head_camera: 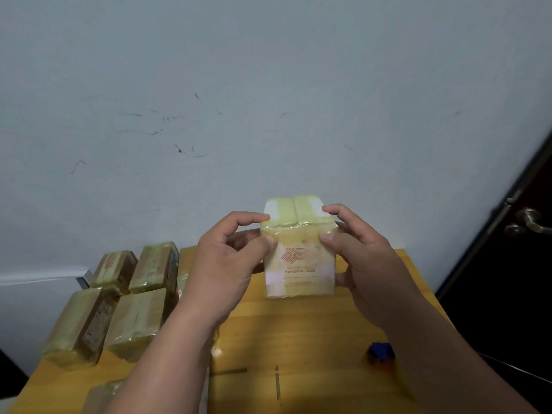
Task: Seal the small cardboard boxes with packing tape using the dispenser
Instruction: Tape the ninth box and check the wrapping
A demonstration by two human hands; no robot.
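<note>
Pale scuffed wall [268, 85] behind; wooden counter [313, 324] below, dark door [507, 264] with lever handle at right. Small white box [298, 258], printed "Hangzhou 2022", was held upright above the counter's far edge, clear of the surface, already wrapped in yellowish tape. Left hand [230, 258] pinched its upper left corner, forefinger on the top flap, thumb on the front face. Right hand [367, 264] gripped the upper right corner the same way, remaining fingers behind the box. Judged light and fairly stiff; tape film looked glossy, so probably slippery, and corners seem the soundest hold. Flap seam on top was closed. Taped brown boxes [119, 300] sat grouped at counter left. A blue-and-orange object [380, 355], possibly the dispenser, lay near right forearm; too blurred to confirm.
</note>
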